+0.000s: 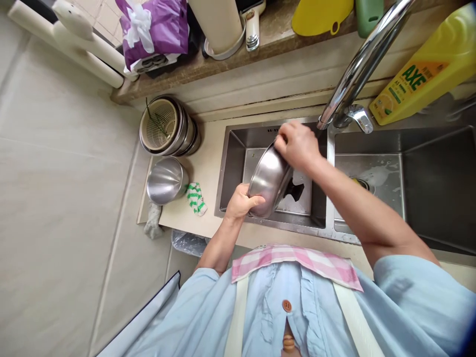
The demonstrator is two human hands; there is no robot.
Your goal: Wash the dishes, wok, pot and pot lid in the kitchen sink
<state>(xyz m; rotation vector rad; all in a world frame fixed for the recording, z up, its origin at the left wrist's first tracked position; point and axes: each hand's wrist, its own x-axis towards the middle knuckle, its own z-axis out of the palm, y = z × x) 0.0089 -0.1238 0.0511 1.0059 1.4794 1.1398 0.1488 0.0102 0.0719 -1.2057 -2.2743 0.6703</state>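
A round stainless-steel pot (269, 181) is being held tilted, cupped beneath by the left grip (241, 202), clasped at the rim by the right grip (297, 146).

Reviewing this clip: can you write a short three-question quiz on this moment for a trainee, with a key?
1. Which hand grips the rim of the stainless steel pot with a black handle: the left hand or the right hand?
2. True or false: the green-and-white striped cloth lies on the beige countertop, beside the double stainless steel sink.
3. Fill in the blank: the pot is held above the ___ basin.

Key: 1 right hand; 2 true; 3 left.
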